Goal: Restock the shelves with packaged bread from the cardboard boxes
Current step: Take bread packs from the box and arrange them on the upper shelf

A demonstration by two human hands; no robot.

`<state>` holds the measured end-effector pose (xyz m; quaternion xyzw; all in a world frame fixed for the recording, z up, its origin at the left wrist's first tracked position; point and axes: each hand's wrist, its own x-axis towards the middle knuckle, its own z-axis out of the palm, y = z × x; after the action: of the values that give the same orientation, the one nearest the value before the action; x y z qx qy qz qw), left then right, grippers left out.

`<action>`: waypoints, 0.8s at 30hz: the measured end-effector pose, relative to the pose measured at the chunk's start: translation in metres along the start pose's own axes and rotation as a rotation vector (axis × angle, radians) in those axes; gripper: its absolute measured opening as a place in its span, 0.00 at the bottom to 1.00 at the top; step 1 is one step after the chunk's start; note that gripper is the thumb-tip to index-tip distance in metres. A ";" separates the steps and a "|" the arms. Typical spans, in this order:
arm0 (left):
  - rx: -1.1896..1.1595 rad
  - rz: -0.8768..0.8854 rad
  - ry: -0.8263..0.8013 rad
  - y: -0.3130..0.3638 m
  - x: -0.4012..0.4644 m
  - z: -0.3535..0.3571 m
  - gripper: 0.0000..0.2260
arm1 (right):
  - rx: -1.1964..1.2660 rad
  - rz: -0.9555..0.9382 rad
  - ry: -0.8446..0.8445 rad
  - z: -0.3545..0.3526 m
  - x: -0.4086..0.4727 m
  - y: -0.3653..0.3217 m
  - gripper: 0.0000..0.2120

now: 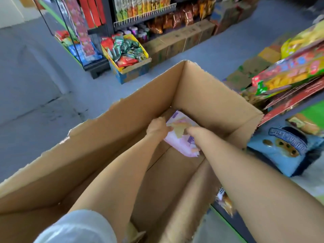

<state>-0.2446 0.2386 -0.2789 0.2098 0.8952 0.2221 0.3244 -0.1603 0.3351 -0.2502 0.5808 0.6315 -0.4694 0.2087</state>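
Note:
A big open cardboard box [122,130] fills the middle of the view, its flaps torn at the top. Deep inside it, near the far corner, lie pink and purple bread packs [180,141]. Both my arms reach down into the box. My left hand [157,128] grips the left edge of the packs. My right hand [194,133] closes on them from the right; its fingers are mostly hidden. The packs' lower parts are covered by my right forearm.
A shelf on the right holds a blue cookie bag [287,148] and colourful snack bags [289,74]. Across the grey floor stand a yellow bin of snacks [126,55], brown cartons [177,42] and a dark shelf rack [143,16].

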 end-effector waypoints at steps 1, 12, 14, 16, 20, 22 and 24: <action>0.022 -0.042 0.038 -0.003 -0.004 -0.003 0.22 | -0.003 0.015 0.013 0.000 -0.003 -0.002 0.11; -0.687 -0.352 0.063 -0.064 -0.089 -0.028 0.07 | 0.422 -0.003 0.018 0.063 -0.049 0.007 0.28; -0.700 -0.404 0.085 -0.077 -0.111 -0.028 0.07 | 0.490 0.034 -0.082 0.085 -0.061 0.016 0.23; -0.512 -0.446 0.140 -0.097 -0.131 -0.025 0.08 | 0.416 0.003 -0.125 0.100 -0.076 0.024 0.22; -0.107 -0.622 0.272 -0.136 -0.173 -0.019 0.16 | 0.122 -0.282 -0.057 0.119 -0.086 0.029 0.33; -0.131 -0.809 0.163 -0.149 -0.192 -0.020 0.28 | -0.081 -0.442 -0.050 0.125 -0.093 0.030 0.33; -0.183 -0.773 -0.072 -0.149 -0.208 -0.020 0.33 | -0.225 -0.527 -0.058 0.130 -0.101 0.032 0.31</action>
<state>-0.1468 0.0045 -0.2431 -0.1648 0.8728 0.1548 0.4326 -0.1429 0.1685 -0.2407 0.3564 0.8025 -0.4506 0.1607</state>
